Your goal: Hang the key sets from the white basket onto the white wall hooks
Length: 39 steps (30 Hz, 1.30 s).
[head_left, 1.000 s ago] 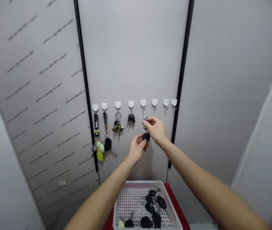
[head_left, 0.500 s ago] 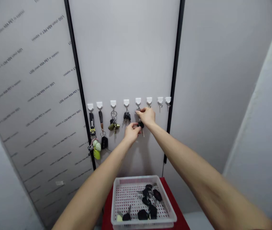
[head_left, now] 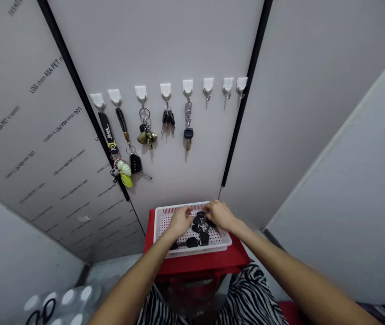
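Both hands are down at a white perforated basket [head_left: 159,225]. My left hand [head_left: 180,221] hovers over its left half, thumb and fingers curved and apart, holding nothing visible. Over the back right part, my right hand [head_left: 220,215] has its bent fingers at a cluster of black-headed keys [head_left: 197,224]; some fingertips are hidden, and no grip on a key shows. More keys [head_left: 192,242] lie along the basket's front side. On the wall above, a dark-headed key [head_left: 188,133] hangs by a metal clasp from a white hook [head_left: 187,86].
Several white hooks line the wall; three at the right, including one hook [head_left: 208,85], carry nothing. Left of the clasp hang small keys [head_left: 168,118], brass charms [head_left: 147,135], and a car key [head_left: 135,163]. A red stool [head_left: 199,260] supports the basket. Scissors [head_left: 41,311] lie on bottles at lower left.
Both hands have left the hanging key and dropped to the basket. The key with its clasp now hangs free on the fifth hook. The view has tilted downward.
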{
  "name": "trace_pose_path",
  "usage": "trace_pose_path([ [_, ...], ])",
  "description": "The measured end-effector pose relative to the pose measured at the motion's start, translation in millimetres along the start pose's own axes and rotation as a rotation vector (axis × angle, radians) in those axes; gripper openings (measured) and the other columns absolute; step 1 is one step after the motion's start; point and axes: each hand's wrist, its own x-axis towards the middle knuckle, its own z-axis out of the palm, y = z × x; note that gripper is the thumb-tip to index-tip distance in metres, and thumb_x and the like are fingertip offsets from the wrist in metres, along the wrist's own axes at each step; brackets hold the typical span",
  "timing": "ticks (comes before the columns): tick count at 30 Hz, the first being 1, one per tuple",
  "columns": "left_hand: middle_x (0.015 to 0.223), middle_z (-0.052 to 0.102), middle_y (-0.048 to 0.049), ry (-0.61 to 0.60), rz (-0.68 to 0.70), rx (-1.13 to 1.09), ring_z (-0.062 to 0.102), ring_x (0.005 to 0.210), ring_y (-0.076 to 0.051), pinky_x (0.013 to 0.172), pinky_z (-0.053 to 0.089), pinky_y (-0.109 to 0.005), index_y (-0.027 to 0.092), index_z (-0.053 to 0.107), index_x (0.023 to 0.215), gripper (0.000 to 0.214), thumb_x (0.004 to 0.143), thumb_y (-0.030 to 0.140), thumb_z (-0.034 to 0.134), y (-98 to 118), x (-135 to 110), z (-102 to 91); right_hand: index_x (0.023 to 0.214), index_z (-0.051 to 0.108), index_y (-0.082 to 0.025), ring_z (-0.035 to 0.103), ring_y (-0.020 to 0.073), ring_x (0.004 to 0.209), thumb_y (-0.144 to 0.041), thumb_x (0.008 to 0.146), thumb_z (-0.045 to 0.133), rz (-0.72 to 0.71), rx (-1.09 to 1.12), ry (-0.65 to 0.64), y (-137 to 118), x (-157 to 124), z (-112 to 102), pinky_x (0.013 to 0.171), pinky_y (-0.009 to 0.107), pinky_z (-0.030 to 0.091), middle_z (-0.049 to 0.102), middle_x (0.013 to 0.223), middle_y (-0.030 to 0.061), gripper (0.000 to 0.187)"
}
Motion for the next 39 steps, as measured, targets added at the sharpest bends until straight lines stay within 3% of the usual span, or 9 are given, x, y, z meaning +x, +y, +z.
trace_pose_path([
  [3, 0.080, 0.055, -0.0047, -0.026, 0.074, 0.188, 0.048, 0.076, -0.014, 0.070, 0.035, -0.025, 0.015, 0.053, 0.081, 0.023, 0.059, 0.014, 0.048, -8, -11, 10.3, 0.074, 0.057, -0.017, 0.043, 0.0203, 0.086, -0.017, 0.061, 0.046, -0.076, -0.150, -0.056, 1, -10, 7, 0.072, 0.031, 0.027, 0.057, 0.082, 0.0076, 0.017],
  [8, 0.075, 0.053, -0.0045, -0.020, 0.120, 0.354, 0.046, 0.077, -0.016, 0.069, 0.034, -0.026, 0.017, 0.056, 0.068, 0.019, 0.062, 0.032, 0.046, -2, -19, 15.0, 0.075, 0.055, -0.017, 0.043, 0.0189, 0.083, -0.019, 0.064, 0.044, -0.092, -0.151, -0.115, -5, -13, 14, 0.071, 0.030, 0.026, 0.056, 0.080, 0.0068, 0.016],
  [12, 0.071, 0.054, -0.0033, -0.028, 0.118, 0.386, 0.046, 0.072, -0.015, 0.065, 0.034, -0.025, 0.016, 0.056, 0.063, 0.012, 0.061, 0.023, 0.046, -1, -16, 13.8, 0.067, 0.055, -0.016, 0.046, 0.0169, 0.077, -0.020, 0.067, 0.041, -0.080, -0.105, -0.123, -4, -14, 17, 0.069, 0.029, 0.026, 0.057, 0.073, 0.0058, 0.015],
  [16, 0.065, 0.054, -0.0017, 0.035, 0.036, 0.171, 0.046, 0.065, -0.011, 0.061, 0.035, -0.021, 0.014, 0.055, 0.061, 0.013, 0.061, 0.018, 0.043, 0, -7, -0.2, 0.070, 0.056, -0.017, 0.048, 0.0159, 0.077, -0.018, 0.067, 0.041, -0.041, 0.012, -0.007, -4, -15, 13, 0.071, 0.030, 0.027, 0.058, 0.074, 0.0038, 0.015],
  [20, 0.057, 0.051, 0.0008, 0.003, 0.039, -0.117, 0.044, 0.055, -0.008, 0.055, 0.034, -0.019, 0.012, 0.054, 0.061, 0.014, 0.062, 0.022, 0.044, 13, 2, -24.2, 0.086, 0.055, -0.018, 0.048, 0.0144, 0.080, -0.024, 0.068, 0.041, -0.056, 0.275, 0.131, -9, -8, 5, 0.072, 0.027, 0.032, 0.057, 0.084, 0.0049, 0.023],
  [29, 0.048, 0.047, 0.0044, -0.048, -0.016, -0.526, 0.040, 0.047, -0.005, 0.050, 0.032, -0.017, 0.012, 0.051, 0.053, 0.007, 0.057, 0.016, 0.049, 46, 15, -53.2, 0.082, 0.057, -0.016, 0.050, 0.0127, 0.073, -0.027, 0.068, 0.042, -0.137, 0.738, 0.168, -28, 11, -12, 0.069, 0.025, 0.038, 0.058, 0.078, 0.0034, 0.024],
  [34, 0.046, 0.047, 0.0046, 0.007, 0.036, -0.580, 0.040, 0.046, -0.004, 0.050, 0.033, -0.017, 0.011, 0.050, 0.051, 0.005, 0.055, 0.013, 0.050, 75, 27, -64.4, 0.060, 0.056, -0.014, 0.044, 0.0083, 0.048, -0.033, 0.070, 0.036, -0.097, 0.816, 0.253, -31, 24, -41, 0.048, 0.020, 0.037, 0.051, 0.049, -0.0012, 0.030],
  [39, 0.055, 0.050, 0.0030, 0.227, 0.233, -0.622, 0.044, 0.051, -0.005, 0.054, 0.036, -0.018, 0.012, 0.050, 0.062, 0.005, 0.057, 0.014, 0.050, 121, 43, -83.2, 0.059, 0.055, -0.013, 0.041, 0.0068, 0.043, -0.034, 0.065, 0.041, -0.074, 0.938, 0.437, -34, 53, -107, 0.046, 0.019, 0.036, 0.047, 0.044, -0.0027, 0.026],
])
